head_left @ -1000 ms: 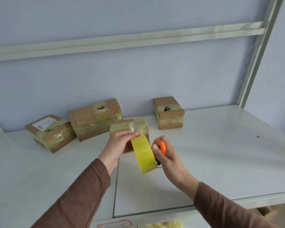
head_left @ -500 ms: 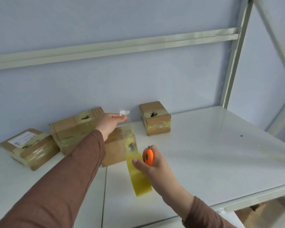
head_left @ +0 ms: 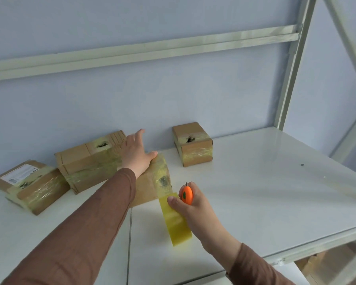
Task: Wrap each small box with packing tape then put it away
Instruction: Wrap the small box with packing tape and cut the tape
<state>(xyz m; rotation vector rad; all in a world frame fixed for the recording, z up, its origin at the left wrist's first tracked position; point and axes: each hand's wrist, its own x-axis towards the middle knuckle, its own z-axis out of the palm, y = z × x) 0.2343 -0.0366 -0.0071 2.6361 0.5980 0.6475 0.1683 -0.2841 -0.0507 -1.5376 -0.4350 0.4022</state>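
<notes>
While the left hand presses flat-fingered on a glossy taped cardboard box, right fingers grip yellow tape roll and orange cutter.

Left hand now flat on box

Box partly behind left sleeve

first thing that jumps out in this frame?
The bright orange utility knife and the yellow roll of packing tape, both gripped in the right hand near the middle of the white shelf. Next, the left hand laid flat on a taped brown cardboard box; three more taped cardboard boxes stand along the blue back wall.
</notes>
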